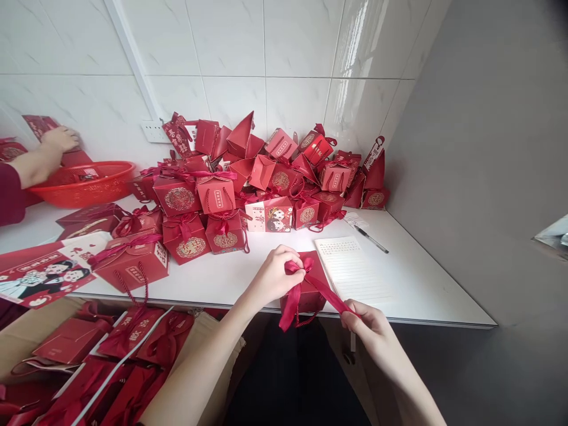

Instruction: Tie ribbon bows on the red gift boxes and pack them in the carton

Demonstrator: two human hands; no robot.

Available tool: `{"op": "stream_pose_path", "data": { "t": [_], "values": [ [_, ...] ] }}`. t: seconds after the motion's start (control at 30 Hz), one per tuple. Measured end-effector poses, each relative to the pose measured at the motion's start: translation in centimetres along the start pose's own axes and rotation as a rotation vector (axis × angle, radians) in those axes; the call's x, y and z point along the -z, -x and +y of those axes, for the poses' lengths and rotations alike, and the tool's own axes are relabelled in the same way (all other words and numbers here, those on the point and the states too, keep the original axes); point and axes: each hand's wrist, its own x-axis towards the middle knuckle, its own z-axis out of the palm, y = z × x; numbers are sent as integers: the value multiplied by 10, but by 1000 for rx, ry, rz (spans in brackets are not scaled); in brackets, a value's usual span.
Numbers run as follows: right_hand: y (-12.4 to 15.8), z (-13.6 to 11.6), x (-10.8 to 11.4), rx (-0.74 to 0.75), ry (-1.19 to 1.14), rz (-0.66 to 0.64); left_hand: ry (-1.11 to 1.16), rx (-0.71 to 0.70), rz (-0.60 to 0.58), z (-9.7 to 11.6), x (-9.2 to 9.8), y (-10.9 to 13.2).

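A small red gift box (314, 300) sits at the front edge of the white table (261, 272), with a crimson ribbon (326, 289) looped on its top. My left hand (278, 273) pinches the ribbon's loop over the box. One ribbon tail hangs down the box front. The other tail runs right, stretched to my right hand (366, 324), whose fingers are closed on it just off the table edge. Right beside the box lies an open lined notebook (352, 266) with handwriting at its top.
Many red gift boxes (222, 201) are heaped against the tiled wall. A pen (371, 239) lies beyond the notebook. At left, another person's hand (61, 139) is above a red basket (95, 189). A carton (199, 343) of red boxes stands below; a grey panel (479, 177) rises at right.
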Motion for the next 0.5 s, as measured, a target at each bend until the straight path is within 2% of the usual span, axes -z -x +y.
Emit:
{"op": "stream_pose_path", "data": {
  "t": [0.07, 0.2, 0.23, 0.37, 0.5],
  "values": [
    [-3, 1, 8, -3, -9, 41, 9, -5, -7, -1, 0, 0],
    [-32, -3, 19, 139, -91, 370, 40, -38, -21, -3, 0, 0],
    [-43, -7, 19, 134, -53, 387, 44, -54, -21, -3, 0, -1],
    [-78, -31, 5, 116, 204, 233, 48, -113, 38, 1, 5, -4],
    [-88, -47, -10, 148, 392, 152, -118, 22, 196, 7, 12, -4]
  ]
}}
